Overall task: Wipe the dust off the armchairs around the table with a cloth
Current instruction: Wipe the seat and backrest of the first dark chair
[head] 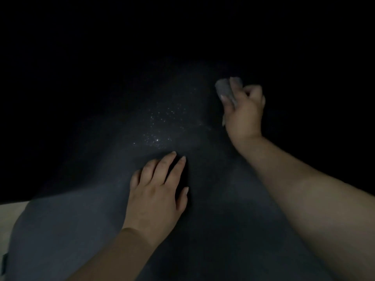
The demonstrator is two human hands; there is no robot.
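Super dark room, basically everything far and off to both sides is black. Only a pale strip of floor [12, 211] shows at the near left.

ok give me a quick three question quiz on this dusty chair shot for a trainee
1. True or false: the left hand grips the cloth.
2. Where do the pale dust specks lie on the dark chair? A) beyond the left hand's fingertips B) under the right forearm C) on the pale floor
3. Fill in: the right hand holds a grey ____.

Key: 1 false, it rests flat on the chair; 2 A; 3 cloth.
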